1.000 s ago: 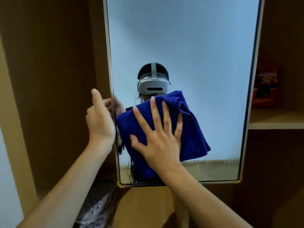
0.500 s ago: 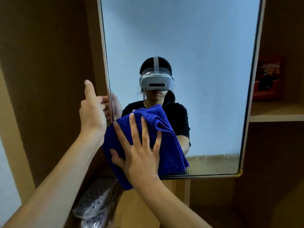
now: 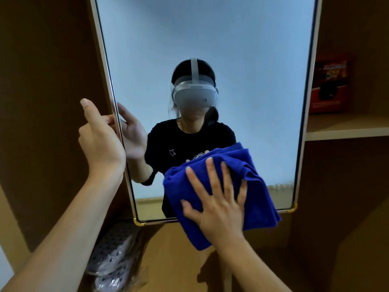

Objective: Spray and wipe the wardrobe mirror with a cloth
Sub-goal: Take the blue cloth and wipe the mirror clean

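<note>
The tall wardrobe mirror [image 3: 242, 60] in a pale metal frame fills the middle of the view. My right hand [image 3: 219, 205] lies flat with spread fingers on a bunched blue cloth [image 3: 259, 186], pressing it against the glass at the mirror's lower right, the cloth hanging over the bottom edge. My left hand [image 3: 101, 142] grips the mirror's left frame edge at mid height, thumb up. A person wearing a headset is reflected in the glass. No spray bottle is in view.
Brown wardrobe panels flank the mirror. A shelf [image 3: 347, 129] on the right carries a red box [image 3: 330, 83]. Below the mirror's left corner lies a perforated pale object in clear plastic wrap [image 3: 113, 260].
My right hand has slid the blue cloth from the mirror's lower left across to its lower right. My left hand has kept its hold on the left frame edge.
</note>
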`<state>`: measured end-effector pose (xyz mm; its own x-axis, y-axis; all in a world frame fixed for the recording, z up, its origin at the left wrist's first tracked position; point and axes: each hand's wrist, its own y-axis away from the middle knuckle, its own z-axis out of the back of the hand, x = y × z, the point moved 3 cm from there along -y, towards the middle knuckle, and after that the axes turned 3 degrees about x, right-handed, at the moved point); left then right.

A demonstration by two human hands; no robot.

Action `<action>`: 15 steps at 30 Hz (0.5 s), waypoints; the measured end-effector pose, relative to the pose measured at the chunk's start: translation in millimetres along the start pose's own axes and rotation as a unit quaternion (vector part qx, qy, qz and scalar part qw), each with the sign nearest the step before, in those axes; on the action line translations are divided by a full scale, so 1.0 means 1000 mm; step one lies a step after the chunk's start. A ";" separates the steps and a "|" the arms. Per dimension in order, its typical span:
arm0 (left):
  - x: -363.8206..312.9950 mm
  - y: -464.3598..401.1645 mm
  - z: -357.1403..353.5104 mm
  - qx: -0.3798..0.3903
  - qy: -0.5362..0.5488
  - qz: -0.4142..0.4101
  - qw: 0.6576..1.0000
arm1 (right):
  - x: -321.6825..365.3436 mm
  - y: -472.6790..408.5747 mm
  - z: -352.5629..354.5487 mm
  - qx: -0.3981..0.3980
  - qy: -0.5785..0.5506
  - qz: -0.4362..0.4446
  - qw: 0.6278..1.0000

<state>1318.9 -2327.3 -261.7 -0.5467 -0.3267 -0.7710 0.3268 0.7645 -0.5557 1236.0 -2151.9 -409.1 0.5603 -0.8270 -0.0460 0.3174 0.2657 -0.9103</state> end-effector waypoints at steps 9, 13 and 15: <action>0.012 -0.006 -0.004 -0.019 -0.073 -0.078 0.994 | -0.092 0.009 0.012 -0.013 0.003 -0.059 0.998; 0.017 0.008 -0.001 -0.019 -0.095 -0.084 0.992 | -0.107 0.011 0.014 -0.019 0.003 -0.068 0.997; 0.026 0.019 0.005 -0.008 -0.114 -0.089 0.989 | -0.107 0.011 0.014 -0.021 0.001 -0.069 0.997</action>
<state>1314.9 -2323.5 -293.6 -0.4066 -0.5724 -0.7121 0.2281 0.6911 -0.6858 1190.5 -2053.6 -408.7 0.5112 -0.8557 0.0804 0.3593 0.1277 -0.9244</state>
